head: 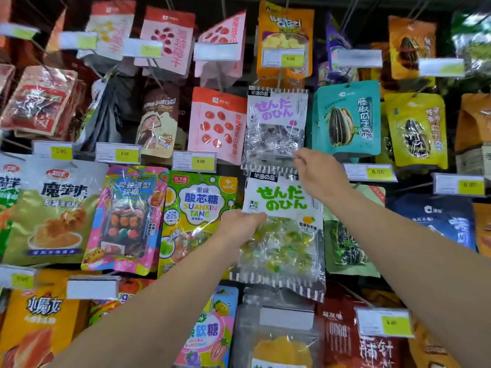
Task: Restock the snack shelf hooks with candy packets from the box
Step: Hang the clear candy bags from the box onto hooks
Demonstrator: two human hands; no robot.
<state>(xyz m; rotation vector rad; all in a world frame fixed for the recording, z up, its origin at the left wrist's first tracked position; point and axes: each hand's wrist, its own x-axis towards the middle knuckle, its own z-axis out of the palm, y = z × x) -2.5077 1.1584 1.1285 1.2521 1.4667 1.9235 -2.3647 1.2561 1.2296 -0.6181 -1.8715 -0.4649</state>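
Observation:
A clear candy packet with green lettering (pixel 282 229) hangs in the middle of the snack shelf, full of yellow-green sweets. My left hand (pixel 240 225) grips its left edge. My right hand (pixel 320 172) is at its top right corner, fingers pinched near the hook end, just under a matching packet with purple lettering (pixel 276 126). The hook itself is hidden behind the packets. No box is in view.
Hooks all around carry hanging packets: a green-yellow sour candy bag (pixel 196 221) to the left, a teal sunflower seed bag (pixel 346 118) to the upper right. Price tags such as the yellow 5.00 tag (pixel 195 162) jut out from the hook ends.

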